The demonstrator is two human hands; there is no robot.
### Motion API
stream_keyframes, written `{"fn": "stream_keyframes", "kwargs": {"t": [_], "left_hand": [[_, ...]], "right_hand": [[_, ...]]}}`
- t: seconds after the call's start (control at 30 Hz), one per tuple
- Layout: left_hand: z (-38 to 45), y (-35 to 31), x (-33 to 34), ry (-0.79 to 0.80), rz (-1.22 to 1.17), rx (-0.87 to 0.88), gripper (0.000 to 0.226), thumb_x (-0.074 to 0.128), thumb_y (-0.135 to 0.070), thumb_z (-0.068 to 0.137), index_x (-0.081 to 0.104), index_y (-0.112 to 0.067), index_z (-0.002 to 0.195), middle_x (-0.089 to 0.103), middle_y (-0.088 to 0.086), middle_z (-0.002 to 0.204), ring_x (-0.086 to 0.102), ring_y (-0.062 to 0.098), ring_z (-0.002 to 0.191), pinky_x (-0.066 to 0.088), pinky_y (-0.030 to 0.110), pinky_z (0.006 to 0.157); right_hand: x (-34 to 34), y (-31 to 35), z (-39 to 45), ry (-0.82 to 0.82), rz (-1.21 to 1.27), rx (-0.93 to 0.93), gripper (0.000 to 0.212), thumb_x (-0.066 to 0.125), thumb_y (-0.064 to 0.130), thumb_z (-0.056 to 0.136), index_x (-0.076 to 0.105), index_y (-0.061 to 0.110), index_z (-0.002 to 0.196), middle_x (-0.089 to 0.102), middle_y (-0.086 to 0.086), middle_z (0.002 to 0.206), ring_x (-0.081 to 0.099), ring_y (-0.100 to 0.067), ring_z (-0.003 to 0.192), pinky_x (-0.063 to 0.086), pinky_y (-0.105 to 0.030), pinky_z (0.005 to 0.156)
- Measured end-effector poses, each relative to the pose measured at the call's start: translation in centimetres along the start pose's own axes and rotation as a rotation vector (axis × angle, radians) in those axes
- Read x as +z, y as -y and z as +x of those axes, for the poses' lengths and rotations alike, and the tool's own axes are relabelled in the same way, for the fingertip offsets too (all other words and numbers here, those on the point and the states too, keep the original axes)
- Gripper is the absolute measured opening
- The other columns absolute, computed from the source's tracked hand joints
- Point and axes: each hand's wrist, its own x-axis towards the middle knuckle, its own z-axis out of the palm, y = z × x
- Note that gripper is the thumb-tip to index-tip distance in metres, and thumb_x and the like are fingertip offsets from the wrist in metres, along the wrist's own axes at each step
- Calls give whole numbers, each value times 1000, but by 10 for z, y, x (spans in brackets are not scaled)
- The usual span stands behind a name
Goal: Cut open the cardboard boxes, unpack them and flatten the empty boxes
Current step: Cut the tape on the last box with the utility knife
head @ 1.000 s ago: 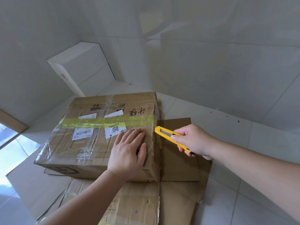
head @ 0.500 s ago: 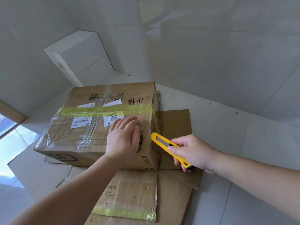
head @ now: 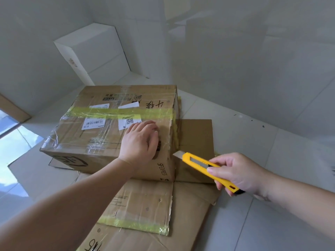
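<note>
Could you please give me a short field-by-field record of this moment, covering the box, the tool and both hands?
box: sealed cardboard box, yellow tape across its top, standing on flattened cardboard
tool: yellow utility knife, blade out, tip at the box's right side near the lower corner
left hand: left hand resting on the box top, fingers slightly bent
right hand: right hand gripping the knife handle
background: white box by the wall

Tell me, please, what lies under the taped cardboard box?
Flattened cardboard sheets lie under the taped box, spreading toward the camera and to the right over the tiled floor. Whatever is directly beneath is covered.
</note>
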Motion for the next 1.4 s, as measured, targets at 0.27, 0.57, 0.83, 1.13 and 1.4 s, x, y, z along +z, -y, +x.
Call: {"fn": "stream_keyframes", "kwargs": {"t": [0.27,0.57,0.83,1.13,1.4], "left_hand": [[-9,52,-33,44,173,-113,47,30,-37,92,66,-12,108,64,1,114,57,23,105,42,36,91],[-30,180,-74,149,523,-394,63,23,-58,86,53,-17,123,53,8,130,43,31,124,32,48,102],[-48,233,-89,146,314,-825,67,27,-65,81,38,-16,125,51,16,117,52,36,105,44,46,88],[-84,199,-104,164,455,-876,63,25,-66,85,36,-22,129,54,11,110,56,33,100,44,40,77],[-151,164,-139,273,736,-782,86,9,-73,81,16,-17,147,64,7,109,63,28,93,40,33,66]], "right_hand": [[14,31,40,-288,-67,-204,12,64,21,88,62,9,87,66,-10,68,66,-25,60,59,-40,61],[84,76,103,-339,-274,-209,29,58,34,92,59,5,86,52,-11,71,50,-24,62,49,-40,58],[104,74,111,-339,-473,-168,23,60,31,90,55,13,77,52,-6,63,47,-20,51,36,-26,43],[100,111,161,-413,-591,-215,20,64,32,87,58,15,80,53,-5,61,47,-23,49,30,-25,45],[123,136,223,-458,-757,-313,26,57,34,92,58,9,100,56,-12,91,50,-26,65,32,-27,51]]}}
